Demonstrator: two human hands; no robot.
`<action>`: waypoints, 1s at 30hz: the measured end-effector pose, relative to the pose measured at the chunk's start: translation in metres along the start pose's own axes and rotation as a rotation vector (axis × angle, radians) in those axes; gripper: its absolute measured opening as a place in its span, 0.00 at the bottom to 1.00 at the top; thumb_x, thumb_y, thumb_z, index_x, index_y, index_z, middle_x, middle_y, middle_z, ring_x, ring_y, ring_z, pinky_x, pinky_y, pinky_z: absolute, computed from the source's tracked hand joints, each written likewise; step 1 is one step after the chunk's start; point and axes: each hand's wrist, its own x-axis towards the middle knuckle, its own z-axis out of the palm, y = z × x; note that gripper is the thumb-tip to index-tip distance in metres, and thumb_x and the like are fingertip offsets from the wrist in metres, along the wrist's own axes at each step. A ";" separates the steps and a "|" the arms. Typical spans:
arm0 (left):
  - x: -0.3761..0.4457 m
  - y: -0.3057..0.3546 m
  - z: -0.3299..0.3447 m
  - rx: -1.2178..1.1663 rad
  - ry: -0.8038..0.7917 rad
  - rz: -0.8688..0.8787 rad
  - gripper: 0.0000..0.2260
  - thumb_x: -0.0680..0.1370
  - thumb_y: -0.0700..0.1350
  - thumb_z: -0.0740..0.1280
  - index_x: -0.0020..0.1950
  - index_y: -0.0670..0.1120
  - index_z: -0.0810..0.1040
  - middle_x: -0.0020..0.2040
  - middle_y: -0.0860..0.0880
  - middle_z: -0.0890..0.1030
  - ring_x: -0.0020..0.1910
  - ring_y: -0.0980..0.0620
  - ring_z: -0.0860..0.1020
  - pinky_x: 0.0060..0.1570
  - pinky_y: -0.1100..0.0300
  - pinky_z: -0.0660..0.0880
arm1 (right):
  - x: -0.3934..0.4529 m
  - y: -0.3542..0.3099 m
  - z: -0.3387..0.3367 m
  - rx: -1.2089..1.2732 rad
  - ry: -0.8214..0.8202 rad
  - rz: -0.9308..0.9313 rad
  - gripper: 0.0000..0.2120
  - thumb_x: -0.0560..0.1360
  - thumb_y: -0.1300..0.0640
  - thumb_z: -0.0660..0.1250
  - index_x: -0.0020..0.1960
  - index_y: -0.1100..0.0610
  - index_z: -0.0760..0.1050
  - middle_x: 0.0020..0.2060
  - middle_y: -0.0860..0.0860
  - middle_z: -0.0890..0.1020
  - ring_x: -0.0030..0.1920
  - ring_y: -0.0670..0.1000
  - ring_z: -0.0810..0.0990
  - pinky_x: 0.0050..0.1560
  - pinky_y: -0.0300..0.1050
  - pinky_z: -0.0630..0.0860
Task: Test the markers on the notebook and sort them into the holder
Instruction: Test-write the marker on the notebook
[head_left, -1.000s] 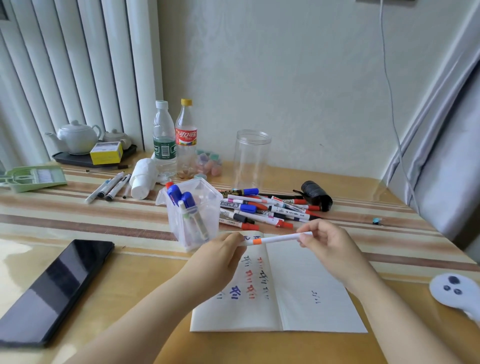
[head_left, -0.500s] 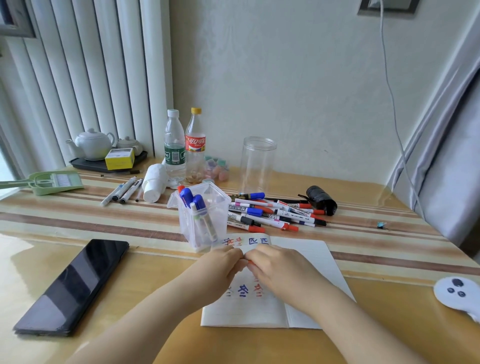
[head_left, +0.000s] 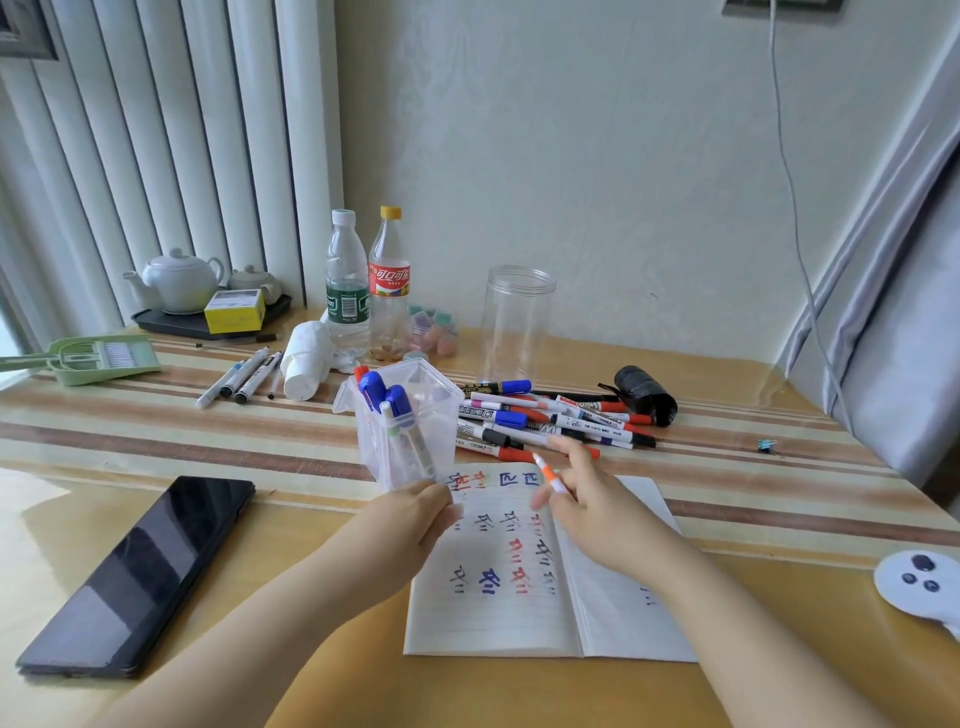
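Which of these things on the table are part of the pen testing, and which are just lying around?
In use: marker in right hand, notebook, holder, marker pile.
Lying about: phone, teapot, bottles, jar.

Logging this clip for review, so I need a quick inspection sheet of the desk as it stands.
Surface: glossy striped table.
Job's things: open notebook with coloured test marks; clear holder with blue-capped markers; loose marker pile behind the notebook.
Clutter: phone, two bottles, empty clear jar, teapot tray, green dustpan, white controller.
Hands: right hand holds an orange-banded marker; left hand curled, contents not visible.
Cables: one wire down the wall.
Surroundings: vertical blinds, grey curtain.
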 end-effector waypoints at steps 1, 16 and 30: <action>0.000 0.000 0.001 0.001 0.020 0.028 0.14 0.80 0.50 0.53 0.47 0.43 0.73 0.42 0.52 0.71 0.40 0.52 0.71 0.39 0.64 0.65 | 0.004 -0.002 0.000 0.109 0.002 0.002 0.24 0.80 0.61 0.55 0.70 0.44 0.51 0.54 0.46 0.81 0.39 0.43 0.76 0.40 0.34 0.72; -0.003 -0.025 0.022 0.125 0.175 -0.067 0.12 0.76 0.50 0.53 0.37 0.47 0.69 0.30 0.54 0.74 0.27 0.54 0.73 0.24 0.67 0.64 | 0.056 -0.026 0.062 0.559 0.018 0.124 0.10 0.80 0.50 0.57 0.46 0.52 0.73 0.26 0.48 0.76 0.24 0.42 0.70 0.30 0.38 0.66; -0.004 -0.028 0.025 -0.107 0.236 -0.211 0.14 0.78 0.53 0.53 0.43 0.44 0.69 0.34 0.46 0.77 0.34 0.44 0.74 0.33 0.54 0.66 | 0.063 -0.012 0.076 0.339 0.200 0.036 0.13 0.72 0.59 0.68 0.33 0.55 0.67 0.22 0.46 0.70 0.24 0.44 0.66 0.26 0.39 0.63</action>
